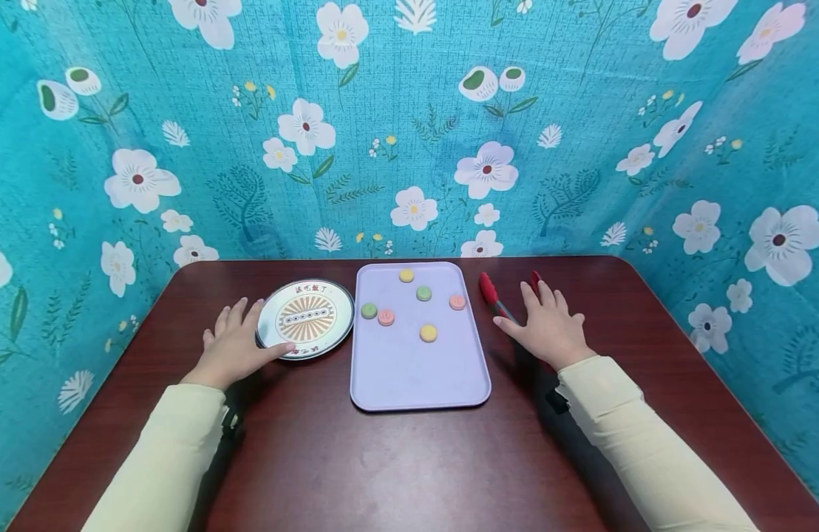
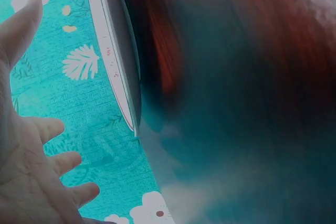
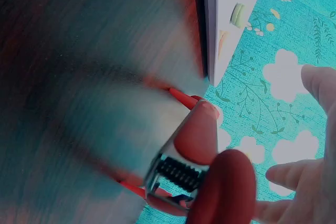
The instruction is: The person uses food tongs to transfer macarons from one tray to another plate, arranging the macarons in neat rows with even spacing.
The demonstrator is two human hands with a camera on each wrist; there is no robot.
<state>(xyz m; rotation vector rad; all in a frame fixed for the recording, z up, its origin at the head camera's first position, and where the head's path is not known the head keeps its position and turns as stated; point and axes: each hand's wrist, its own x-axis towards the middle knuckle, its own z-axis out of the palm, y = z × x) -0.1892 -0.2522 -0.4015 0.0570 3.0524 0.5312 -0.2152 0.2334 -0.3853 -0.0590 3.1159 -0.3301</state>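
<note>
In the head view my left hand (image 1: pixel 235 343) hovers by the left edge of a round white plate (image 1: pixel 270 325), fingers spread. The left wrist view shows the plate (image 2: pixel 116 72) edge-on, with a gap between it and the hand (image 2: pixel 31 166). My right hand (image 1: pixel 549 329), fingers also spread, is over a pair of red-tipped tongs (image 1: pixel 488 287) and partly hides them. Their metal body with a spring and red handles (image 3: pixel 195 137) shows in the right wrist view, apart from the hand (image 3: pixel 307 182). Between the hands lies a lilac tray (image 1: pixel 416 380).
Several small macarons lie on the tray: yellow (image 1: pixel 428 333), green (image 1: pixel 423 293) and pink (image 1: pixel 457 302). The dark brown table (image 1: pixel 383 473) ends at the back against a turquoise flowered cloth (image 1: pixel 409 111), which also hangs at both sides.
</note>
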